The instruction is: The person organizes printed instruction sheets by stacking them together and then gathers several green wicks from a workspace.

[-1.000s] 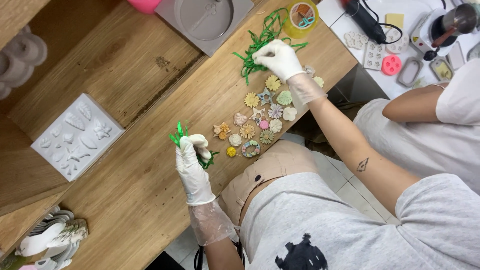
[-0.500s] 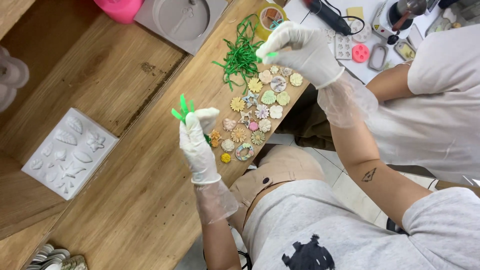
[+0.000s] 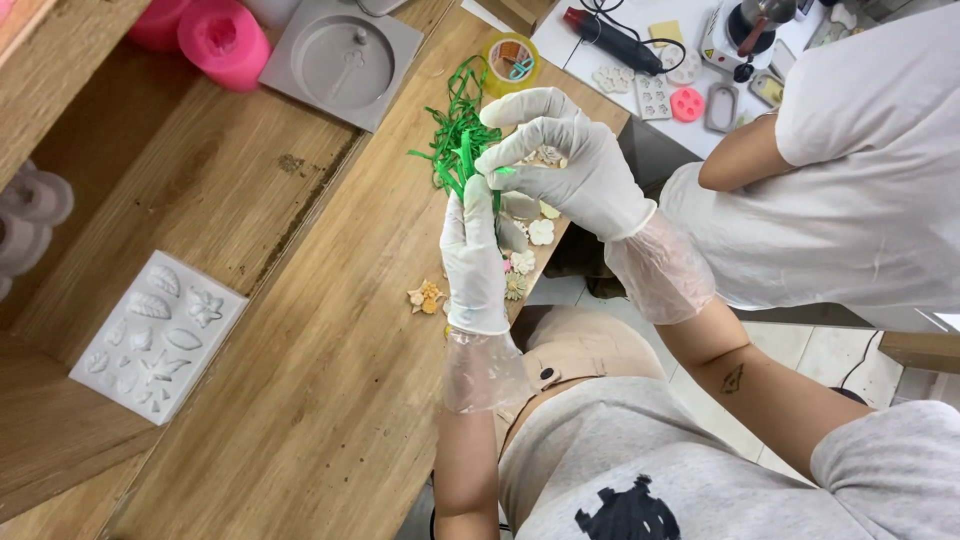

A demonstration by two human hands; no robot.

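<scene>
Both gloved hands meet above the wooden bench [image 3: 300, 400]. Left hand [image 3: 475, 255] and right hand [image 3: 565, 160] each pinch thin green strips [image 3: 455, 150], fingers clenched on them over the bench edge. Small moulded flowers [image 3: 520, 262] lie beneath. White leaf-pattern mould [image 3: 158, 335] left; yellow tape roll [image 3: 510, 60] behind.

Bright, even light fills the scene, with soft, faint shadows on the wooden tabletop [image 3: 300, 380]. The white gloves and the white shirt [image 3: 870, 150] at the right come close to washing out. Focus is fairly sharp at the centre; the left edge is slightly soft and bowed.
</scene>
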